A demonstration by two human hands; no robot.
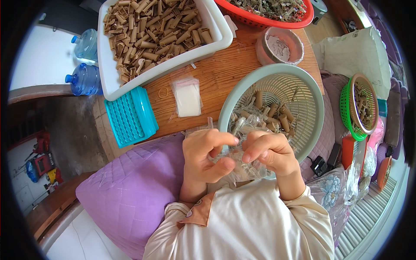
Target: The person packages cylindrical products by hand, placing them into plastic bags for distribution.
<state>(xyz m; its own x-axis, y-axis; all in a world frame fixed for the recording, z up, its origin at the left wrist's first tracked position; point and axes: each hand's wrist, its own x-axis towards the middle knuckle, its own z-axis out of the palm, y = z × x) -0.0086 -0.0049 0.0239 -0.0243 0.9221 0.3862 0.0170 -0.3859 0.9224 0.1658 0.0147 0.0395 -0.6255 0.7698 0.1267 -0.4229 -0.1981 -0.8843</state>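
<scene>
My left hand (207,157) is in front of the grey-green plastic basket (313,93), with its thumb and forefinger apart and the other fingers curled. Facing it, my right hand (275,154) is closed, fingers bent inward and thumb against them; whatever it may hold is hidden. Crumpled clear plastic bags (242,170) lie below and between the two hands, over the basket's near rim. Inside the basket are more clear wrappers and several brown cardboard tubes (284,122).
A white tub (221,41) full of brown tubes stands on the wooden table (225,56). Around it are clear bags (187,97), a turquoise tray (130,117), a pink bowl (299,50) and a red basket (260,19). A purple quilted cushion (134,186) is at my left.
</scene>
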